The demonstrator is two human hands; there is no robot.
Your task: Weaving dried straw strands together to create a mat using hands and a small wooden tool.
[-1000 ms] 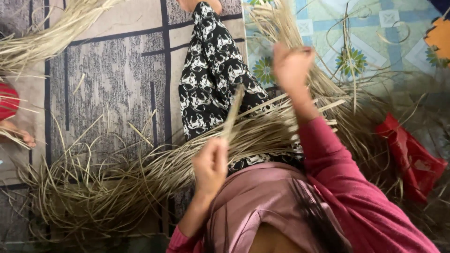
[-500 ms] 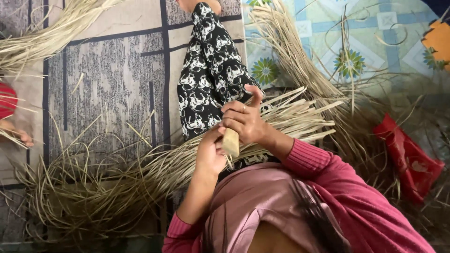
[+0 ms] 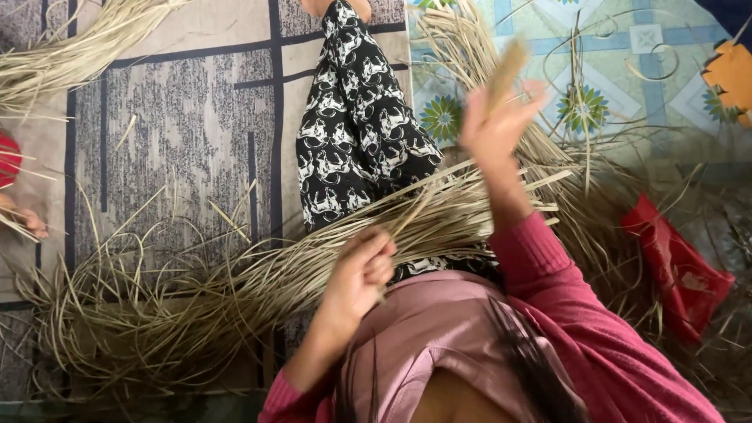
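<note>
I sit on the floor with a long sheaf of dry straw strands [image 3: 258,274] lying across my lap and my black-and-white patterned trouser leg [image 3: 352,133]. My left hand [image 3: 364,274] is closed on the near ends of some strands just above my pink top. My right hand [image 3: 497,125] is raised farther out and blurred. It pinches a flat straw strip [image 3: 507,70] that points up and away. The two hands are well apart.
More straw is piled at the top left [image 3: 70,47] and on the floral mat [image 3: 642,47] to the right. A red packet [image 3: 681,266] lies at the right. Another person's hand [image 3: 27,219] shows at the left edge. An orange scrap [image 3: 732,74] sits top right.
My right hand came in to meet the left hand at the bundle, then swung out and up again with a strip. The left hand stayed at my lap.
</note>
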